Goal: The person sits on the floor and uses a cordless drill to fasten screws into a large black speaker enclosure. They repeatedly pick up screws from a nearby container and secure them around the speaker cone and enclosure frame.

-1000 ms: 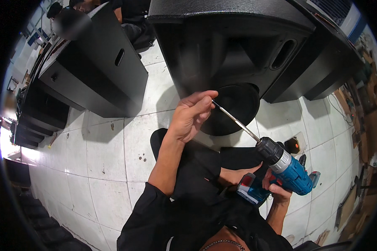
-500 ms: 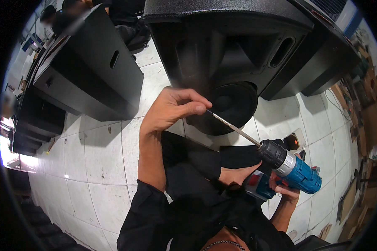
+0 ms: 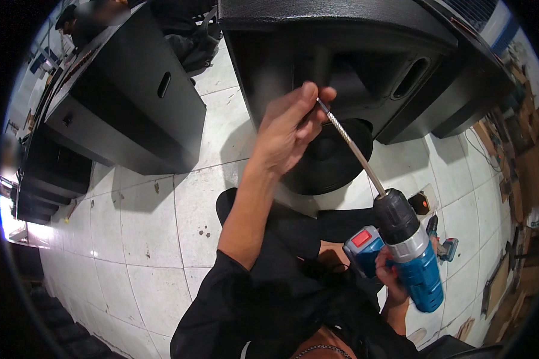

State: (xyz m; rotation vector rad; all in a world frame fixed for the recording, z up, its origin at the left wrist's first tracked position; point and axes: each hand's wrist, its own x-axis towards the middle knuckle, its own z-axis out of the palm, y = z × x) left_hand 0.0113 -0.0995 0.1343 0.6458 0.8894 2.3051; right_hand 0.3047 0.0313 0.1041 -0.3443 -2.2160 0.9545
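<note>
My right hand (image 3: 388, 273) grips the handle of a blue and black cordless drill (image 3: 406, 254). A long thin metal bit (image 3: 352, 147) runs up and left from its chuck. My left hand (image 3: 288, 127) pinches the tip of that bit between thumb and fingers. Both hands are raised in front of a large black speaker cabinet (image 3: 365, 54). Its round dark speaker cone (image 3: 329, 164) lies just below my left hand.
A second black speaker cabinet (image 3: 126, 102) lies on the white tiled floor (image 3: 144, 221) to the left, with more dark cases behind it. A small drill (image 3: 442, 242) rests on the floor at right, near cardboard boxes (image 3: 524, 179). A person sits at the top left.
My left hand has risen toward the cabinet, still holding the bit's tip. The drill has tilted more upright and come closer to the camera.
</note>
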